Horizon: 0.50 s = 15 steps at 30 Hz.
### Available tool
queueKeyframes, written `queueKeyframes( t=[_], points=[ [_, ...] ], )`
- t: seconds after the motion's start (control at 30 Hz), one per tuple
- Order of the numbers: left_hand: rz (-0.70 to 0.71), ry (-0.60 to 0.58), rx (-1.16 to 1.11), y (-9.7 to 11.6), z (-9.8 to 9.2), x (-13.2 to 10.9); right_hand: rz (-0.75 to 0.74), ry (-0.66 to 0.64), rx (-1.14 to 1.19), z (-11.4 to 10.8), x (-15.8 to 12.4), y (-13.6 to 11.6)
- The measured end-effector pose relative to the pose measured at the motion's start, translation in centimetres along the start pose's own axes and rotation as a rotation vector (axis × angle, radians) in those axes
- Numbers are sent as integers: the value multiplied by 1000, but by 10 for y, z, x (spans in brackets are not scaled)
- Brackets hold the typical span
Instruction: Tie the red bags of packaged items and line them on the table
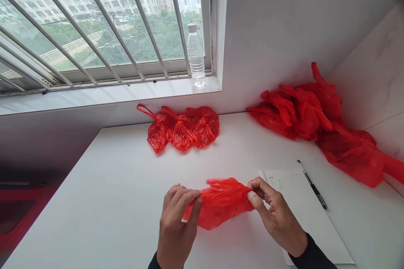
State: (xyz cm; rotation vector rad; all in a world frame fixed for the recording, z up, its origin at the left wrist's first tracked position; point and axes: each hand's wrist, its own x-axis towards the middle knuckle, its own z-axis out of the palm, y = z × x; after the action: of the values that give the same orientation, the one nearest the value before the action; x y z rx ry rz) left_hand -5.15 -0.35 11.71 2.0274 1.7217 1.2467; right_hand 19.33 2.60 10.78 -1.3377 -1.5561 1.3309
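A crumpled red plastic bag is held just above the white table, near its front edge. My left hand pinches the bag's left end with fingers closed. My right hand grips its right end, fingers curled on the plastic. The bag is bunched up between the two hands.
A cluster of knotted red bags lies at the back by the wall. A loose pile of red bags fills the right corner. A sheet of paper with a black pen lies right of my hands. A water bottle stands on the windowsill.
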Motion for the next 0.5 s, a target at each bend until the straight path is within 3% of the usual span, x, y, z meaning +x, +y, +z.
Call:
queueKeyframes(
  t=[0.1,0.23,0.37,0.5],
  points=[
    [-188,79,-29,-2,-18,-5,20,69,25,-8,-2,8],
    [-328,85,-91,10,-31,-15,-24,53,-3,-12,-8,10],
    [-301,81,-82,33,-26,-17,-99,40,-108,-6,-11,-1],
    [-182,135,-80,38,-28,-15,-108,120,-165,3,-14,-18]
  ],
)
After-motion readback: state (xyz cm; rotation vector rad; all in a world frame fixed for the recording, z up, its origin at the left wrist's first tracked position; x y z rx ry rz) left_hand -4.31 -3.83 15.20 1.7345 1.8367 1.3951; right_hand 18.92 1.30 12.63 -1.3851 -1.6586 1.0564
